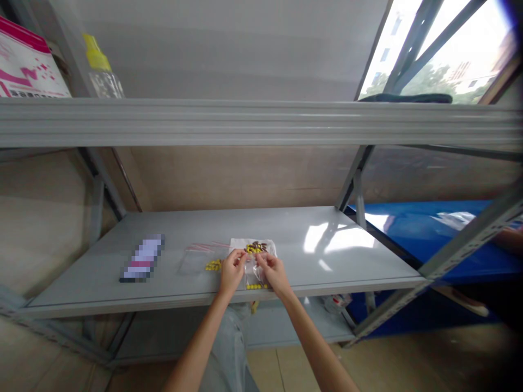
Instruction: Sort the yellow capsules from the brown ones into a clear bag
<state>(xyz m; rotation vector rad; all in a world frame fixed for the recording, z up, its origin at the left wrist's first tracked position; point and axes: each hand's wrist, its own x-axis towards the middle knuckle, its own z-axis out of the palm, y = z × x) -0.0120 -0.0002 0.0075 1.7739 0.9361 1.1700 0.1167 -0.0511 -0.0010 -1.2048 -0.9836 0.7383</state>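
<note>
My left hand (232, 270) and my right hand (273, 273) meet at the shelf's front edge, fingers pinched on the top of a small clear plastic bag (252, 276). Yellow pieces (256, 286) lie along the bottom of this bag. Just beyond my fingertips, a white sheet or pouch (237, 244) carries a pile of small yellow and dark brown pieces (256, 247). To the left of my left hand are more yellow pieces (213, 265), beside or inside clear bags with reddish strips (200, 247); I cannot tell which.
A pixelated phone-like object (143, 258) lies on the left of the grey shelf (171, 223). An upper shelf beam (261, 124) crosses above, with a yellow-capped bottle (102, 68) and pink-white package (30, 65). At right are a blue surface (429, 234) and part of another person's arm (509, 239).
</note>
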